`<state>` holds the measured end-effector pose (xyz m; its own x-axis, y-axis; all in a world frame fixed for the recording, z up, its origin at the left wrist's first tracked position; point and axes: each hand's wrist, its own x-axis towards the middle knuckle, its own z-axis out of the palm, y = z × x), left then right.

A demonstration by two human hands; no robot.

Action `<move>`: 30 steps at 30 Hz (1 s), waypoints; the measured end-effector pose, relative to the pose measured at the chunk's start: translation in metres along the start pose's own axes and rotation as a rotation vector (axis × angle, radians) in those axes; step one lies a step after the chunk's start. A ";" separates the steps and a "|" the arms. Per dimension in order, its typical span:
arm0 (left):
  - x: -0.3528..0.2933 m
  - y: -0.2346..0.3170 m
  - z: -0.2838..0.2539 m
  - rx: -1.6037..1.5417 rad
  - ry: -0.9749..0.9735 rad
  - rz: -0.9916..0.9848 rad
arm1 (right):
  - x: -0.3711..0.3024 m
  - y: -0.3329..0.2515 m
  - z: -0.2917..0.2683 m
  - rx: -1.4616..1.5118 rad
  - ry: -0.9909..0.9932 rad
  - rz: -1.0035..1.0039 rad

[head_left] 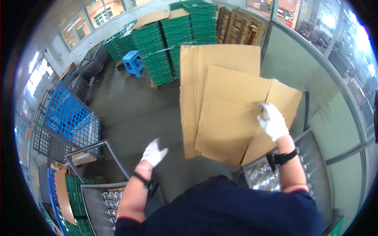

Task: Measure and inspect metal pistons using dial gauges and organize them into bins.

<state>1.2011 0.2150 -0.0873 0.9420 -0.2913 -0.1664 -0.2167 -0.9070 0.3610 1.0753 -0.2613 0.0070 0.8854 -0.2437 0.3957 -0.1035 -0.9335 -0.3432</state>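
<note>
My right hand (274, 124), in a white glove, is curled at the right part of a folded brown cardboard sheet (232, 106), its fingers closed on the board. Behind that piece stands a taller cardboard sheet (189, 98), whose top and left side show past it. The sheets cover part of the floor and of what stands beyond. Out over the floor to the left, my left hand (154, 152), also gloved in white, holds nothing, with thumb and fingers apart. Both wrists carry black straps.
Metal trolleys with shiny round parts (262, 179) flank me; the left one has a frame handle (114, 157). Green crates (147, 51) are stacked at the back, beside a blue stool (133, 63) and wooden pallets (238, 27). A blue mesh cart (71, 116) stands left.
</note>
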 end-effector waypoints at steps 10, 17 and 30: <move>0.189 0.093 0.053 -0.566 0.098 -0.252 | 0.128 0.053 -0.009 -0.111 0.213 -0.234; 0.171 0.104 0.052 -0.547 0.052 -0.186 | 0.147 0.026 -0.030 -0.118 -0.275 0.060; -0.007 0.098 -0.265 -0.344 1.122 -0.137 | 0.088 -0.011 -0.120 0.119 0.064 -0.461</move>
<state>1.2416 0.2086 0.1928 0.6875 0.3873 0.6144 -0.1778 -0.7305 0.6594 1.1004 -0.3045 0.1478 0.7966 0.1691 0.5803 0.3492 -0.9124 -0.2134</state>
